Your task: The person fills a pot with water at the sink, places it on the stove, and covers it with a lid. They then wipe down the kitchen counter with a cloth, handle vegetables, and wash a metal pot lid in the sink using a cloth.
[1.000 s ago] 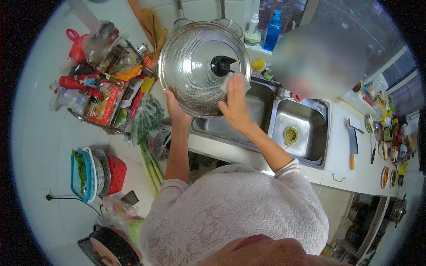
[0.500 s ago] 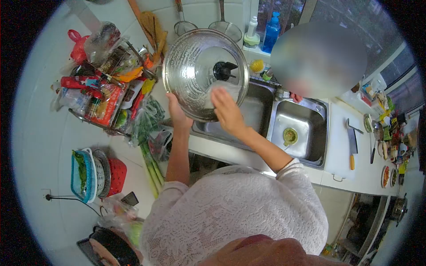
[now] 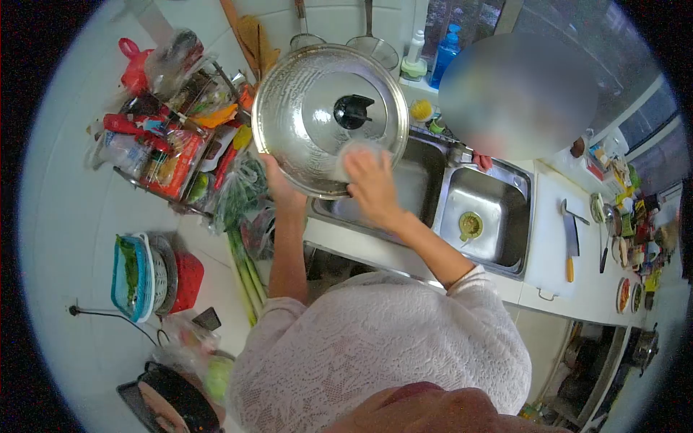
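Steel wok lid [image 3: 317,115] held tilted above the sink [image 3: 491,198].
Left hand [image 3: 278,186] grips the lid's lower rim; right hand [image 3: 368,180] presses a pale cloth [image 3: 354,155] flat below the lid's knob [image 3: 352,110].

L hand [image 3: 278,189] gripping, R hand [image 3: 369,180] pressed flat

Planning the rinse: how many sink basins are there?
2. Left basin lies under the pot lid; right basin has the drain strainer. None appear hidden.
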